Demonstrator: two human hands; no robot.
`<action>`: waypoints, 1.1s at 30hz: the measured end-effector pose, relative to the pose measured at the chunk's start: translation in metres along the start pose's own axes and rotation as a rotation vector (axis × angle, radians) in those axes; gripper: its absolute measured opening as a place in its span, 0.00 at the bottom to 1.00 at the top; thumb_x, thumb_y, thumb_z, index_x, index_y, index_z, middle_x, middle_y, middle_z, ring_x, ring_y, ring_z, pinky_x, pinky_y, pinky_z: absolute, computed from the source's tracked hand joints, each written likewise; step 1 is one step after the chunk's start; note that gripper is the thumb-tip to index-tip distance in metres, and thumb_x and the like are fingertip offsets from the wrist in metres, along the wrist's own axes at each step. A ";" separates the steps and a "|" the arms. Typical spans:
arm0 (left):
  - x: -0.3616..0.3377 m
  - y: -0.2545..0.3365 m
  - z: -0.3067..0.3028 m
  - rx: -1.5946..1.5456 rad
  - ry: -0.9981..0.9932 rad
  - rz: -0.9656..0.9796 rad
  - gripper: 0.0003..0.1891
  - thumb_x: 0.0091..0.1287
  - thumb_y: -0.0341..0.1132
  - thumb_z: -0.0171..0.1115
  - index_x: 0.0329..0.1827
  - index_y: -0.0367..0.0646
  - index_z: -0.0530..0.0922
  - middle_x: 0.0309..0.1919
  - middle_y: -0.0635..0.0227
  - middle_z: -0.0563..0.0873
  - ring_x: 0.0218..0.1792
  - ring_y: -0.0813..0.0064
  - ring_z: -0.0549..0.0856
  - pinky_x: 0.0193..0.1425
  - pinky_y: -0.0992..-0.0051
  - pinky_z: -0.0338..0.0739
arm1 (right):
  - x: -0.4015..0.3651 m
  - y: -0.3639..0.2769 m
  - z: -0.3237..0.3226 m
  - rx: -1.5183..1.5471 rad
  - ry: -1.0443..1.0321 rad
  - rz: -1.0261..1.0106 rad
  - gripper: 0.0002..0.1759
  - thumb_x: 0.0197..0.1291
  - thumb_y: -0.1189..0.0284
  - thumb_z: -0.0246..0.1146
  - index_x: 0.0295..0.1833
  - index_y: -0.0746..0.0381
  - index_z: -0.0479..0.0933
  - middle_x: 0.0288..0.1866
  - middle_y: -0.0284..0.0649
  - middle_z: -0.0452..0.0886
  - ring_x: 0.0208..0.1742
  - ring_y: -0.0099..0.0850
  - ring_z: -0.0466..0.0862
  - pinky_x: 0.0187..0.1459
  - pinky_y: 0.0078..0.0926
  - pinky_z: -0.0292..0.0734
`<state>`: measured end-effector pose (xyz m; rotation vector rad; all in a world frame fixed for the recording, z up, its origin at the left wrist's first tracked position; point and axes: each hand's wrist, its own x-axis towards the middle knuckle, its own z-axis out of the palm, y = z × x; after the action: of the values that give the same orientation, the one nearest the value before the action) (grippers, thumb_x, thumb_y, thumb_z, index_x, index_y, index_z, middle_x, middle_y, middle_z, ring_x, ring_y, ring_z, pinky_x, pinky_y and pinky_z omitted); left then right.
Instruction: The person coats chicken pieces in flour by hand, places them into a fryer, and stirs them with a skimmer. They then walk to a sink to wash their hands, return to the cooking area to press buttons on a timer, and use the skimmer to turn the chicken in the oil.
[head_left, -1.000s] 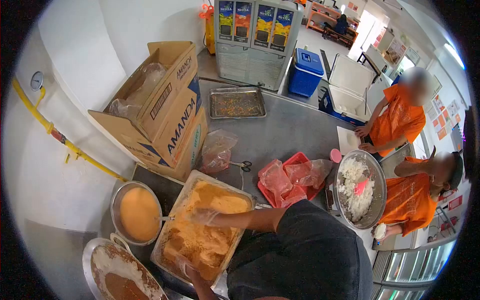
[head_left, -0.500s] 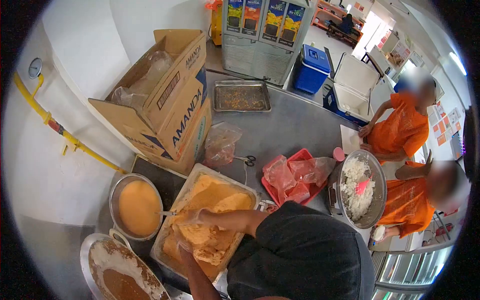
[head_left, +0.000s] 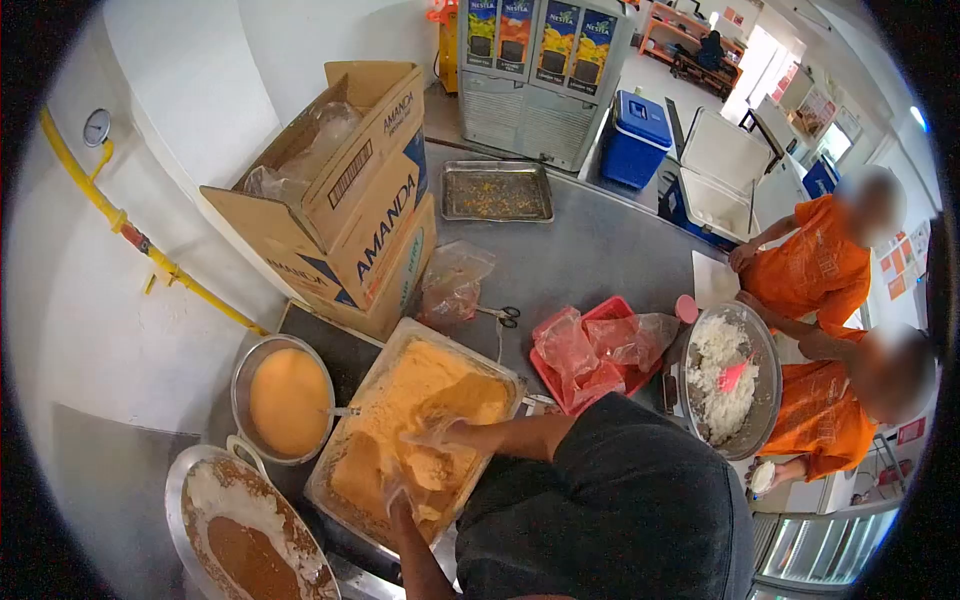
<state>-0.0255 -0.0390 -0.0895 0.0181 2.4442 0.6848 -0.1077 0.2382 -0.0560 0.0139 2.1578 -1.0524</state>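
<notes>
A large clear tub of orange breading powder stands in front of me. Both hands wear thin clear plastic gloves. My right hand lies in the crumbly powder near the tub's middle, fingers stretched out. Closer to the tub's near edge, my left hand touches the powder, its fingers apart but partly blurred. Clumps of coated stuff sit between the two hands; their kind is hard to make out. Beside the tub is a metal bowl of orange batter, with a metal handle over its rim.
A pan of brown and white powder stands at lower left. Cardboard boxes, a metal tray, scissors and a red basket with plastic bags are on the counter. Two people in orange shirts stand near a bowl of rice.
My hands have moved apart, off the clumped mound they were on together. The right hand shifted right and the left hand lower. The whole view has shifted slightly.
</notes>
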 end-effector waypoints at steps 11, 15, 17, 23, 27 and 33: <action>-0.080 0.066 -0.094 0.034 -0.005 -0.242 0.31 0.77 0.50 0.49 0.75 0.38 0.67 0.72 0.50 0.72 0.70 0.54 0.73 0.75 0.62 0.66 | 0.026 0.050 -0.021 1.047 -0.587 -0.742 0.25 0.76 0.57 0.56 0.72 0.55 0.73 0.66 0.43 0.78 0.60 0.38 0.78 0.60 0.40 0.76; -0.083 0.058 -0.051 0.025 -0.024 -0.210 0.31 0.78 0.51 0.46 0.75 0.38 0.68 0.73 0.52 0.71 0.71 0.56 0.72 0.77 0.64 0.64 | -0.008 0.067 -0.051 0.330 -0.245 -0.316 0.31 0.73 0.53 0.59 0.76 0.56 0.68 0.72 0.44 0.73 0.64 0.37 0.78 0.64 0.36 0.74; -0.063 0.049 -0.010 -0.032 0.025 -0.090 0.33 0.77 0.54 0.45 0.75 0.38 0.68 0.72 0.51 0.72 0.70 0.56 0.72 0.75 0.63 0.65 | -0.038 0.039 -0.033 0.441 -0.238 -0.129 0.35 0.72 0.51 0.61 0.78 0.56 0.66 0.75 0.45 0.71 0.65 0.37 0.79 0.67 0.33 0.73; -0.023 0.086 -0.002 -0.373 0.187 -0.075 0.38 0.76 0.62 0.43 0.75 0.37 0.67 0.69 0.50 0.73 0.67 0.55 0.74 0.71 0.61 0.67 | -0.074 -0.025 -0.037 0.470 -0.301 -0.283 0.34 0.75 0.52 0.56 0.79 0.58 0.64 0.78 0.44 0.68 0.71 0.36 0.75 0.72 0.32 0.67; -0.048 0.078 -0.015 -0.445 0.462 0.020 0.42 0.75 0.67 0.41 0.75 0.37 0.67 0.66 0.49 0.74 0.65 0.55 0.74 0.69 0.59 0.69 | -0.068 -0.018 -0.079 0.261 -0.189 -0.596 0.31 0.79 0.54 0.49 0.79 0.59 0.64 0.78 0.43 0.67 0.75 0.35 0.71 0.75 0.32 0.62; -0.101 0.059 -0.047 -0.783 0.065 -0.487 0.46 0.74 0.71 0.39 0.83 0.42 0.56 0.81 0.48 0.58 0.80 0.54 0.62 0.80 0.57 0.57 | -0.028 0.007 -0.129 -0.217 0.236 0.042 0.33 0.73 0.48 0.57 0.68 0.65 0.75 0.60 0.49 0.83 0.63 0.34 0.81 0.65 0.34 0.72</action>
<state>0.0238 -0.0271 0.0259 -0.8766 1.9555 1.3486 -0.1625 0.3399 0.0082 0.0858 2.4643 -0.8212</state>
